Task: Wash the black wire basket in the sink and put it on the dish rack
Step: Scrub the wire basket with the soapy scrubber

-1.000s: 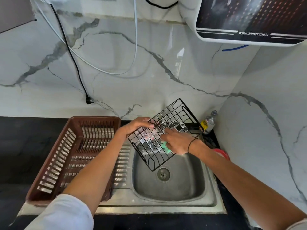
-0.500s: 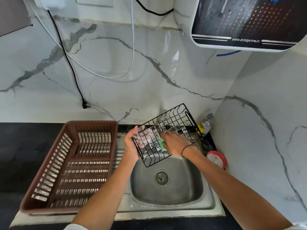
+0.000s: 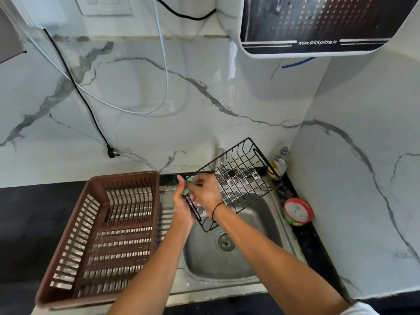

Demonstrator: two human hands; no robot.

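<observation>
The black wire basket [image 3: 238, 178] hangs tilted over the steel sink [image 3: 227, 262], soap film across its mesh. My left hand [image 3: 181, 205] grips its near-left edge from below. My right hand [image 3: 205, 192] lies across the basket's left end and holds a green scrubber [image 3: 188, 188] against the wire there; the scrubber is mostly covered by my fingers. The brown slatted dish rack [image 3: 100, 237] stands on the sink's drainboard to the left, with nothing in it.
A small bottle [image 3: 280, 161] stands in the back right corner, and a round red-and-green tub [image 3: 298, 211] sits on the dark counter beside the sink. A black plug [image 3: 113, 152] dangles on the marble wall. A water purifier [image 3: 313, 23] hangs overhead at the right.
My right hand has slid the scrubber from the basket's middle to its left end. The basket has swung slightly, its right end now further right. The camera view has tipped upward.
</observation>
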